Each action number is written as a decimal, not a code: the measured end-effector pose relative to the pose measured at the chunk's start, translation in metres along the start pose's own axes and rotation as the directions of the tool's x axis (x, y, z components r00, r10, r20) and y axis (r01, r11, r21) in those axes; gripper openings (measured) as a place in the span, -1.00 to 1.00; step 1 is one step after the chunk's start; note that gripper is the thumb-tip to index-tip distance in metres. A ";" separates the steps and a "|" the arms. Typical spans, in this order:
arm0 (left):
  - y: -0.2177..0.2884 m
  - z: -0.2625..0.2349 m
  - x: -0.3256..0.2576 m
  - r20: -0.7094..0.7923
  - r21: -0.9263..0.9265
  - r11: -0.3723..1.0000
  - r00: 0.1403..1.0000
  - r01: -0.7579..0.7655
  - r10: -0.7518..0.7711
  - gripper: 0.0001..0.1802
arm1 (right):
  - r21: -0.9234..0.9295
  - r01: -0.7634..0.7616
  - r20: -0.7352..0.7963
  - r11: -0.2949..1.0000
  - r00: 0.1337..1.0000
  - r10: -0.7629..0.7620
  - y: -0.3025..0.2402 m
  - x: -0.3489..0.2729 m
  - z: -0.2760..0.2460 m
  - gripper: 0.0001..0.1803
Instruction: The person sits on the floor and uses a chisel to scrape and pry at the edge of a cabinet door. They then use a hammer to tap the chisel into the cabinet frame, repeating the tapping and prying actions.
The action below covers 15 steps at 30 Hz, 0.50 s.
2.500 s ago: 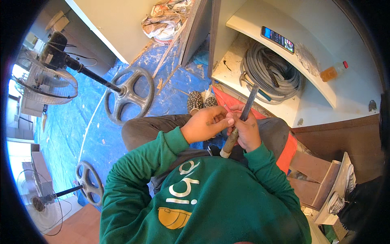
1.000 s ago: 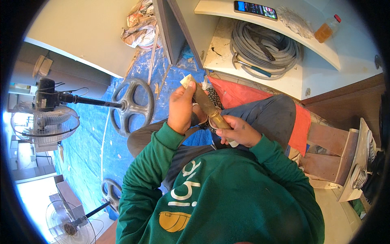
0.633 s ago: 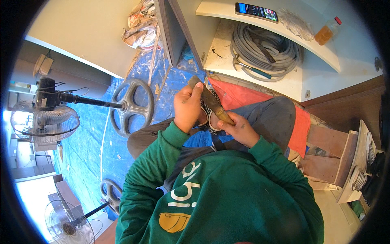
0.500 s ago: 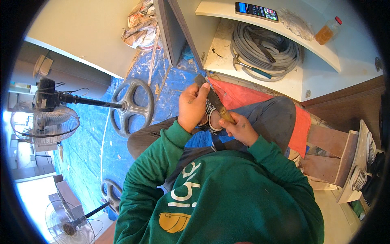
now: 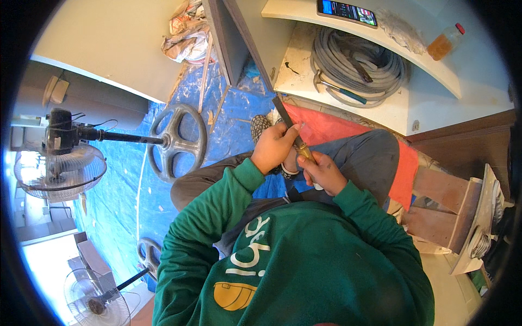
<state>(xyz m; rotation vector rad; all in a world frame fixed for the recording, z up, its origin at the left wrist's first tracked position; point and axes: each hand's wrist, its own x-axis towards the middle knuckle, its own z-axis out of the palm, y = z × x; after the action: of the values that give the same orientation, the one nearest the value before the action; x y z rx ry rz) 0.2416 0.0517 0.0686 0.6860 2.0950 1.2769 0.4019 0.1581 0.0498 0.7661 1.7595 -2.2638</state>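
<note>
Down over my lap, both my hands are closed on one tool: a chisel (image 5: 293, 136) with a dark flat blade and a yellowish wooden handle. My right hand (image 5: 323, 173) is wrapped tight round the handle, low and close to my body. My left hand (image 5: 274, 146) grips further up, fingers curled over the blade where it meets the handle, thumb pointing up along the steel. The blade tip slants up and away from me, ending above the red cloth (image 5: 331, 127) that lies across my knee. The two hands sit just beside each other, nearly touching; what lies between the palms is hidden from me.

Beyond the blade tip stands a pale cabinet shelf (image 5: 413, 106) holding a coil of grey hose (image 5: 359, 68) and a pair of blue-handled pliers (image 5: 337, 89). On the shelf above lie a phone (image 5: 348, 11) with a lit screen and a small bottle of amber liquid (image 5: 445, 43). To my left, on the blue tarpaulin (image 5: 109, 206), a pedestal fan (image 5: 60, 168) lies tipped over, its round base (image 5: 176, 144) near my left knee.
</note>
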 end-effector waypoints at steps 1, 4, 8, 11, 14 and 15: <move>-0.006 0.001 0.003 0.007 -0.003 1.000 1.000 0.000 0.000 -0.49 | 0.006 -0.022 -0.001 1.000 1.000 0.022 0.001 0.001 0.000 -0.60; -0.012 0.002 0.009 0.031 0.011 1.000 0.999 0.019 -0.019 -0.49 | 0.033 -0.033 0.007 0.999 0.999 0.033 0.003 0.005 -0.002 -0.61; -0.013 0.002 0.012 0.059 0.056 0.996 0.995 0.073 -0.076 -0.49 | 0.045 -0.044 0.001 0.998 0.999 0.044 0.008 0.009 -0.005 -0.60; -0.012 0.004 0.020 0.034 -0.258 0.961 0.995 0.095 -0.089 -0.50 | 0.070 -0.041 -0.025 0.997 0.999 0.043 0.017 0.016 -0.010 -0.58; -0.021 -0.012 0.041 -0.120 -0.262 0.965 0.993 -0.022 -0.010 -0.52 | 0.163 -0.021 -0.055 0.986 0.998 0.030 0.026 0.024 -0.016 -0.56; -0.028 -0.025 0.055 -0.186 -0.181 0.980 0.982 -0.077 0.043 -0.52 | 0.216 -0.014 -0.063 0.976 0.998 0.028 0.027 0.026 -0.017 -0.55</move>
<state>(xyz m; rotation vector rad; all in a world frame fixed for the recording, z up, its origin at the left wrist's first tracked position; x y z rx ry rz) 0.1824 0.0632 0.0411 0.5723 2.0733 1.6004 0.3963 0.1706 0.0114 0.9039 1.5390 -2.4705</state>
